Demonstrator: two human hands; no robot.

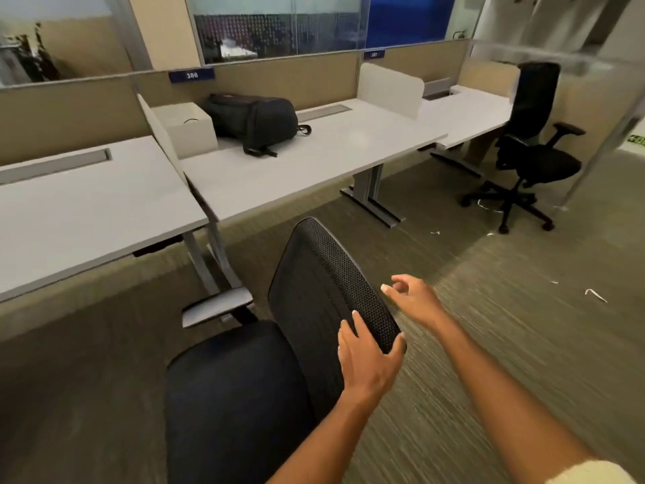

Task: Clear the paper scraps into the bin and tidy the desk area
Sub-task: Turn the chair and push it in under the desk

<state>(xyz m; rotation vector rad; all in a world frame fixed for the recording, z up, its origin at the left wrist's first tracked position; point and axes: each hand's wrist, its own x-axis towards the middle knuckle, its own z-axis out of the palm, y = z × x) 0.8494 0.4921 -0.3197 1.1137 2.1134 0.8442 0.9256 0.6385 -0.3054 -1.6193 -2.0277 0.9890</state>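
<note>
The left hand grips the top edge of the near chair's backrest, fingers over the front of the perforated black mesh and thumb hooked behind the rim. The right hand hangs just right of that backrest, holding nothing, fingers loosely curled and apart from the mesh.

The backrest is a tall, rounded panel tilted away to the left; below it lies a smooth dark padded seat, and a flat grey armrest juts out on the table side. The table, a plain white slab on grey metal legs, stands beyond the chair, its open knee space straight ahead of the backrest, so pushing the chair in probably means driving it forward and slightly left with the left hand.

The paper scraps are thin white curls on the ribbed brown carpet, well to the right of the chair, with smaller bits nearer the far chair. The right hand is nearer them. No bin is in view. A soft black backpack lies on the table.
</note>
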